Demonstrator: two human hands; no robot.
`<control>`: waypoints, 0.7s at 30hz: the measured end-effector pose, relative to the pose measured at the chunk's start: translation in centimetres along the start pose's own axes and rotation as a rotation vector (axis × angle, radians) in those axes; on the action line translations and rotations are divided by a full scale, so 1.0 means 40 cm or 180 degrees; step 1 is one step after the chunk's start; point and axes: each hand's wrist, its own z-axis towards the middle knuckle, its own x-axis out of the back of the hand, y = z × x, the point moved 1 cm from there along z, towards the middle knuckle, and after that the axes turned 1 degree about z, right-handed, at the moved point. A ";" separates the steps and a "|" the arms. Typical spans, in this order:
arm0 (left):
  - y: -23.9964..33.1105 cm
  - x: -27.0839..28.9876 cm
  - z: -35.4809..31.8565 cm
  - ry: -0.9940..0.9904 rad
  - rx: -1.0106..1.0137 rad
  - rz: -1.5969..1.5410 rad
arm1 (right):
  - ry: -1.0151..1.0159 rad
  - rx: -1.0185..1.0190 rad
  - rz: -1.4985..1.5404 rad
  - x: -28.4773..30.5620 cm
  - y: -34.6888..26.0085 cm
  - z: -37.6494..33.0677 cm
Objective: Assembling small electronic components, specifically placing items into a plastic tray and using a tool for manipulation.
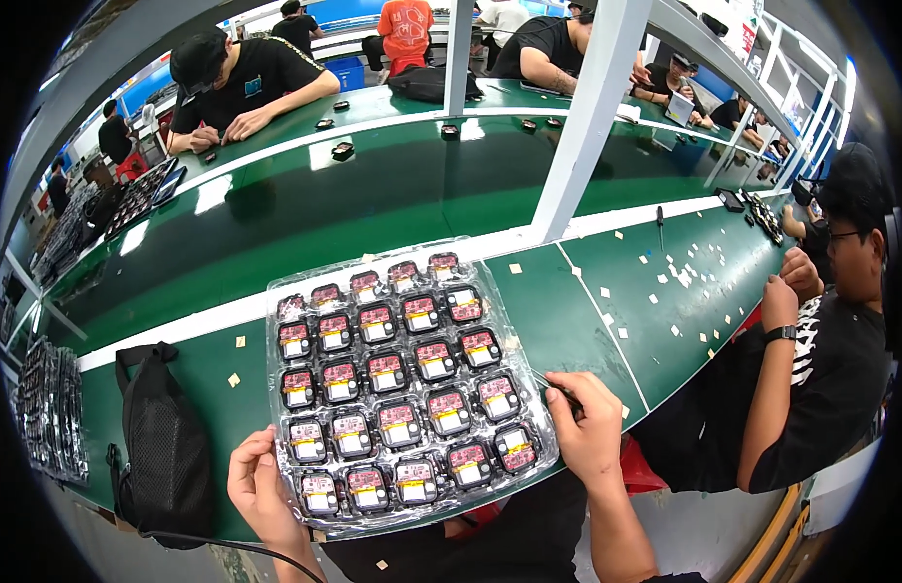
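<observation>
A clear plastic tray (274, 355) lies at the near edge of the green bench, tilted slightly. Rows of small black square housings (397, 425) sit in its pockets, each with a red circuit board, a yellow strip and a white block. My left hand (259, 483) is closed at the tray's lower left edge, thumb and fingers around the rim. Beside the right rim, my right hand (592, 432) is closed on a slim dark tool with a thin metal tip, which looks like tweezers (565, 396); the fingers partly hide it.
A black bag (164, 437) lies left of the tray, near stacked clear trays (52, 413). Behind runs a green conveyor (373, 175), with a white post (592, 126) at its edge. Paper bits and a screwdriver (661, 225) lie rightward. A co-worker (810, 369) sits at right.
</observation>
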 end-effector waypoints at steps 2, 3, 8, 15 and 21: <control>-0.007 0.001 0.004 -0.0022 0.0022 -0.0069 | -0.0012 0.0007 -0.0001 -0.001 -0.003 0.000; -0.006 0.003 0.002 -0.0002 0.0018 -0.0064 | -0.0022 -0.0030 -0.0031 0.001 -0.002 -0.002; 0.004 -0.004 -0.001 -0.0017 0.0018 -0.0056 | -0.0033 -0.0075 0.0004 -0.002 -0.003 0.003; 0.000 0.005 0.001 -0.0087 -0.0013 -0.0067 | -0.0039 -0.0009 -0.0046 -0.003 -0.003 0.000; 0.004 0.002 -0.001 -0.0096 0.0018 -0.0088 | -0.0045 -0.0001 -0.0066 -0.002 -0.004 -0.001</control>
